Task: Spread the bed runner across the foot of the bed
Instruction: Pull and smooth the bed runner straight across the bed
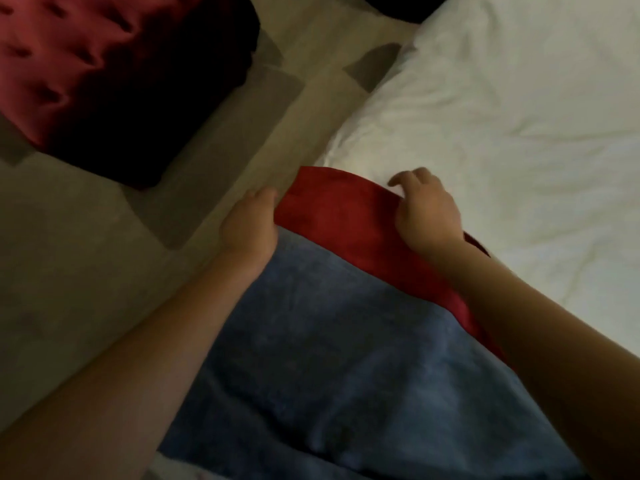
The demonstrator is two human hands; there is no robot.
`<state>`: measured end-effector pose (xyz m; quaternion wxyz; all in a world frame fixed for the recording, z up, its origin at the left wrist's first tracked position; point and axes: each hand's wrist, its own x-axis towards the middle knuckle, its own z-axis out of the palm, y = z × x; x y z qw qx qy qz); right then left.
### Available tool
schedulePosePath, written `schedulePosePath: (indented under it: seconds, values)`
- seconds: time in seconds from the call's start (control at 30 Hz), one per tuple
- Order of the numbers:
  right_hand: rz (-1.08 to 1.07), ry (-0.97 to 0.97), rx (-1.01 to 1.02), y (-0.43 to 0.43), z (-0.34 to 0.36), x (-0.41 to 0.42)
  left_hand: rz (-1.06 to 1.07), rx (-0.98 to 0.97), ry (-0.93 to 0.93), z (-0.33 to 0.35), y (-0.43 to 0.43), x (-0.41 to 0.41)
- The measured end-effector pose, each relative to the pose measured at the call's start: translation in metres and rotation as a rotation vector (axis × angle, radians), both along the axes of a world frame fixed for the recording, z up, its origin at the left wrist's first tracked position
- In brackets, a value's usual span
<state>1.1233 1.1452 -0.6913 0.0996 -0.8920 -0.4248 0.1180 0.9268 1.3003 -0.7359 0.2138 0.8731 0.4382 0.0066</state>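
Note:
The red bed runner hangs over the edge of the white bed, its end lying on the corner of the duvet. My left hand grips the runner's left edge beside the bed, its fingers tucked behind the cloth. My right hand pinches the runner's upper right edge on the duvet, with the index finger lifted off the sheet. The rest of the runner trails down under my right forearm and is partly hidden.
A tufted red ottoman stands on the beige patterned carpet at the upper left. My blue-jeaned leg fills the lower middle, pressed against the bed's side. The white duvet is wrinkled toward the right.

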Motion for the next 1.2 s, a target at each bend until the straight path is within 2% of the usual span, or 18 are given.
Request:
schedulePosePath:
  seconds: [0.07,0.17,0.27,0.37,0.53,0.67,0.77,0.93,1.0,1.07,1.2]
  values:
    - [0.228,-0.019,0.013,0.038,0.0,-0.023,0.083,-0.01,0.045,-0.01,0.001,-0.037]
    - [0.497,-0.02,-0.02,0.088,-0.005,-0.062,0.03,0.021,0.114,-0.021,-0.004,-0.081]
    - [0.686,-0.01,-0.235,0.122,-0.017,-0.098,0.076,-0.153,0.114,-0.024,-0.013,-0.114]
    - [0.759,-0.029,-0.5,0.131,-0.031,-0.121,0.159,-0.255,0.091,-0.023,-0.021,-0.14]
    - [0.891,-0.203,-0.552,0.127,-0.024,-0.127,0.247,-0.501,0.084,-0.015,-0.039,-0.166]
    - [0.876,-0.201,-0.688,0.136,-0.008,-0.133,0.335,-0.637,0.042,-0.012,-0.045,-0.184]
    - [0.848,-0.314,-0.693,0.137,0.001,-0.133,0.366,-0.739,0.098,-0.011,-0.046,-0.193]
    - [0.784,-0.32,-0.523,0.135,0.006,-0.122,0.327,-0.867,0.205,-0.002,-0.039,-0.21]
    - [0.763,-0.274,-0.51,0.133,0.005,-0.121,0.249,-0.923,0.229,0.001,-0.038,-0.218]
    - [0.76,-0.192,-0.582,0.135,0.007,-0.119,0.218,-0.962,0.232,0.002,-0.037,-0.223]
    - [0.664,0.126,-0.79,0.147,0.012,-0.12,0.264,-0.906,0.179,-0.004,-0.038,-0.242]
